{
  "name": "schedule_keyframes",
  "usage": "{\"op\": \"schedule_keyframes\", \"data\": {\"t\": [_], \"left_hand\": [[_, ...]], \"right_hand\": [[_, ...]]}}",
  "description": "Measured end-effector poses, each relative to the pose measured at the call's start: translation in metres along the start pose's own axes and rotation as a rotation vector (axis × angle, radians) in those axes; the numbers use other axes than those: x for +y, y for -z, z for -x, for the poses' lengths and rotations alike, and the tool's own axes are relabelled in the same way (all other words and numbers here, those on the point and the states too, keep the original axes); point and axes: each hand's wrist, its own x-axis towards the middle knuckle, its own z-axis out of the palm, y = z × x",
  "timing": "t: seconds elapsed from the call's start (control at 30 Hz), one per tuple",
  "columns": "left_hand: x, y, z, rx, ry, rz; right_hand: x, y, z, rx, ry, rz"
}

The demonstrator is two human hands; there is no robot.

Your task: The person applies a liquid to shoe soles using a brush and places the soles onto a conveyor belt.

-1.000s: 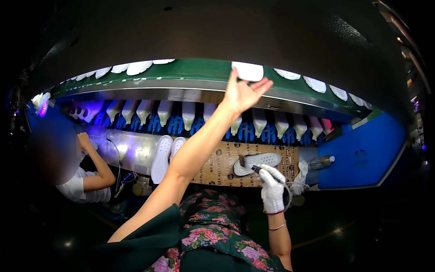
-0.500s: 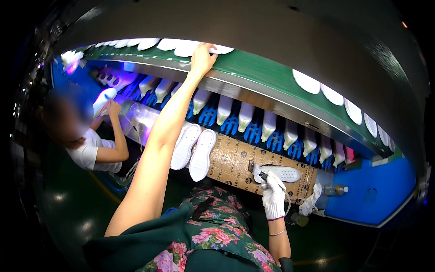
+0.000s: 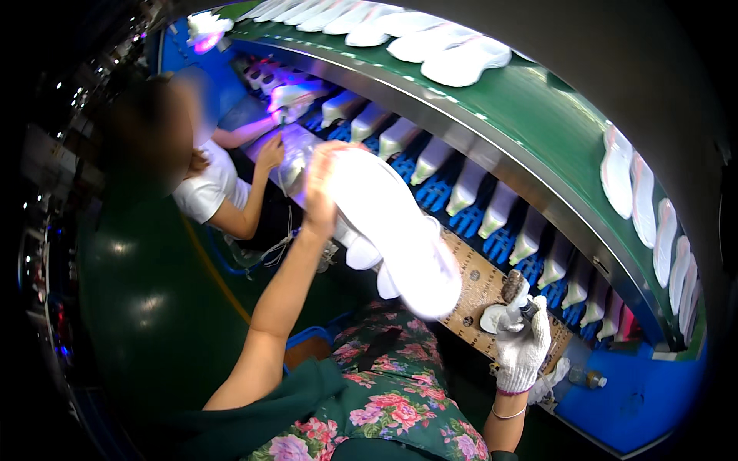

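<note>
My bare left hand (image 3: 321, 192) grips the far end of a white shoe sole (image 3: 403, 227), which is blurred by motion and held up above the bench. Whether it is one sole or more cannot be made out. Partly hidden under it, other white soles (image 3: 361, 253) stick out at the near edge of the bench. My right hand (image 3: 523, 349), in a white knit glove, is closed around the handle of a brush (image 3: 513, 286) with its bristles upward. Just behind this glove lies a pale perforated sole (image 3: 493, 318), mostly covered from view.
Brown printed paper covers the bench (image 3: 477, 276). Beyond it runs a rack of upright white shoe forms (image 3: 465, 188) on blue holders. Above that, a green conveyor (image 3: 530, 107) carries several soles. A co-worker (image 3: 219, 180) sits at left; a bottle (image 3: 586, 376) lies at right.
My left hand has come back from the conveyor toward me, now with a white sole in it. My right hand has lifted the brush off the perforated sole. The view has shifted.
</note>
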Motion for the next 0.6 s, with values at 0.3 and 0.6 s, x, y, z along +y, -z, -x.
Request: {"op": "schedule_keyframes", "data": {"t": [0.3,0.6], "left_hand": [[-0.08,-0.016,0.132,-0.255,0.996,0.6],[-0.052,-0.03,0.186,-0.331,1.223,1.108]], "right_hand": [[0.068,-0.059,-0.017,-0.108,-0.07,0.315],[0.068,-0.05,-0.025,-0.253,0.223,0.898]]}}
